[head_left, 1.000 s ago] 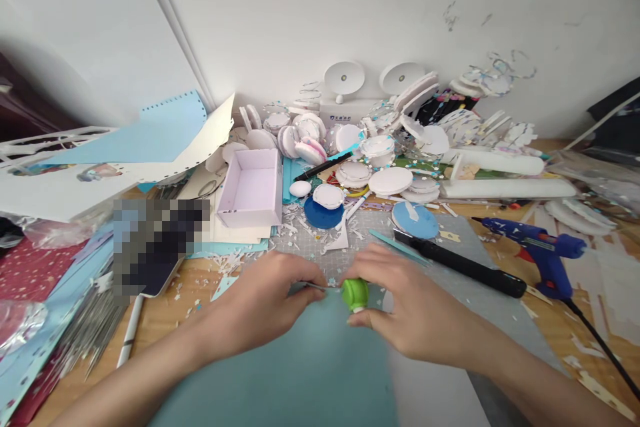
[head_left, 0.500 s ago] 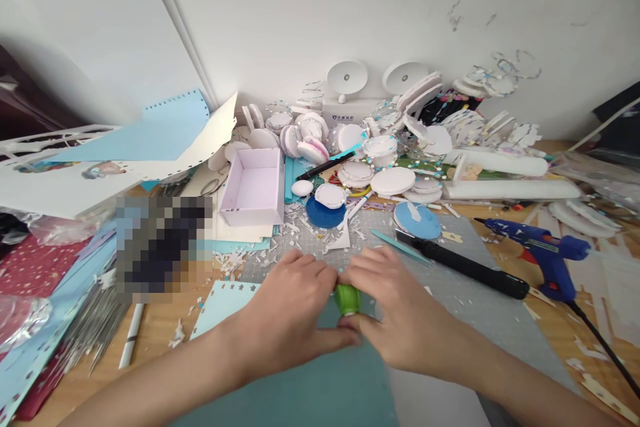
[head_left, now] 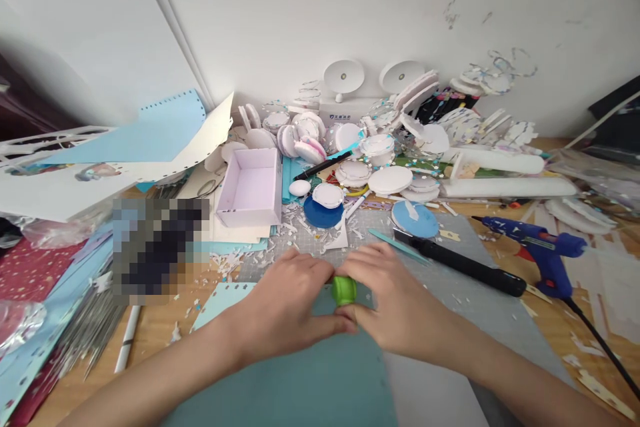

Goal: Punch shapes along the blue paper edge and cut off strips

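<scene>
At the lower centre of the frame, the small green tool (head_left: 344,291) sits at the top edge of a teal sheet (head_left: 310,377). The right hand (head_left: 397,300) has its fingers closed around the tool, thumb below. The left hand (head_left: 287,303) bends its fingers close at the tool's left side, thumb stretched underneath; whether they grip tool or sheet I cannot tell. A blue glue gun (head_left: 543,247) lies at right.

Glossy green plastic tool (head_left: 344,290), matt teal paper sheet (head_left: 310,383), smooth blue plastic glue gun (head_left: 547,247), grained wooden tabletop (head_left: 156,327)
</scene>
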The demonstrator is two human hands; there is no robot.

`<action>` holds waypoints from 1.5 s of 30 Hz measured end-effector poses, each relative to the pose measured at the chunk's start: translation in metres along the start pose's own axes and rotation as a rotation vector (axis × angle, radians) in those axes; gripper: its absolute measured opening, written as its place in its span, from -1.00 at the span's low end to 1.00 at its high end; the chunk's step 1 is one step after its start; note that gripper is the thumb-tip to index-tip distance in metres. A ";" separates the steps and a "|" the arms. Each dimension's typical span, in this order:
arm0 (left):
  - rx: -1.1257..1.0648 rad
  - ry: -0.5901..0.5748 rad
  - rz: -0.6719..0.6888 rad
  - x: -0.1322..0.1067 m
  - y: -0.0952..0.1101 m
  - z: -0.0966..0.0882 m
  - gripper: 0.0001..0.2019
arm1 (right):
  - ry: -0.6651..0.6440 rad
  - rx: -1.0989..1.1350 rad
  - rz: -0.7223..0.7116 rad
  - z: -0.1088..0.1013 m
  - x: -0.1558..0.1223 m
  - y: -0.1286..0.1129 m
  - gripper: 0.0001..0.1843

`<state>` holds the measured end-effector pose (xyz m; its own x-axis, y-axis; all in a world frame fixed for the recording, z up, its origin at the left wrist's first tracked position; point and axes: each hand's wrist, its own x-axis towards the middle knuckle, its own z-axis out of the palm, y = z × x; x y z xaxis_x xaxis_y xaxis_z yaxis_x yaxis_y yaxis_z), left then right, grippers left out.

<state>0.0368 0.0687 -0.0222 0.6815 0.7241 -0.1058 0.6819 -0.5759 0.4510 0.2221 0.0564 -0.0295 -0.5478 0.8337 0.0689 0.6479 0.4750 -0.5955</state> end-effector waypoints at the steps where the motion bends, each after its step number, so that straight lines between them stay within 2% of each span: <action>1: -0.015 -0.015 -0.013 -0.001 -0.001 -0.002 -0.57 | -0.011 0.009 0.008 -0.001 0.001 0.000 -0.83; 5: -0.091 -0.110 -0.068 -0.003 -0.006 -0.010 -0.58 | -0.058 0.039 0.044 -0.007 0.001 0.000 -0.83; 8: -0.070 -0.145 -0.096 -0.004 -0.008 -0.013 -0.71 | -0.084 0.040 0.062 -0.009 0.000 0.000 -0.82; 11: -0.014 -0.146 -0.096 -0.004 -0.010 -0.014 -0.87 | -0.093 0.030 0.085 -0.011 0.001 0.001 -0.83; 18: 0.015 -0.122 -0.075 -0.003 -0.012 -0.010 -0.92 | -0.093 0.015 0.105 -0.006 0.003 0.003 -0.77; 22: -0.053 -0.114 -0.083 -0.004 -0.011 -0.011 -0.89 | -0.082 0.023 0.084 -0.003 0.003 0.004 -0.73; 25: -0.170 -0.108 -0.078 -0.006 -0.012 -0.017 -0.77 | -0.040 0.010 0.033 -0.001 0.002 0.003 -0.77; 32: -0.508 -0.215 -0.089 -0.005 -0.016 -0.026 -0.62 | 0.005 -0.082 -0.093 0.006 -0.001 -0.001 -0.76; 37: -0.507 -0.188 -0.190 -0.002 -0.015 -0.017 -0.62 | 0.009 -0.125 -0.137 0.011 0.000 -0.003 -0.89; 39: -0.470 -0.182 -0.177 -0.003 -0.015 -0.012 -0.66 | -0.024 -0.114 -0.109 0.006 0.000 -0.003 -0.82; 43: -0.305 -0.106 -0.153 -0.007 -0.016 -0.008 -0.64 | -0.155 -0.132 0.008 -0.013 -0.002 0.005 -0.38; 45: -0.246 -0.106 -0.142 -0.008 -0.015 -0.008 -0.66 | -0.166 -0.194 0.043 -0.022 -0.003 0.009 -0.43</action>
<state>0.0190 0.0747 -0.0212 0.6164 0.7398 -0.2697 0.6966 -0.3527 0.6247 0.2415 0.0645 -0.0177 -0.5863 0.8045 -0.0952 0.7533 0.4982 -0.4294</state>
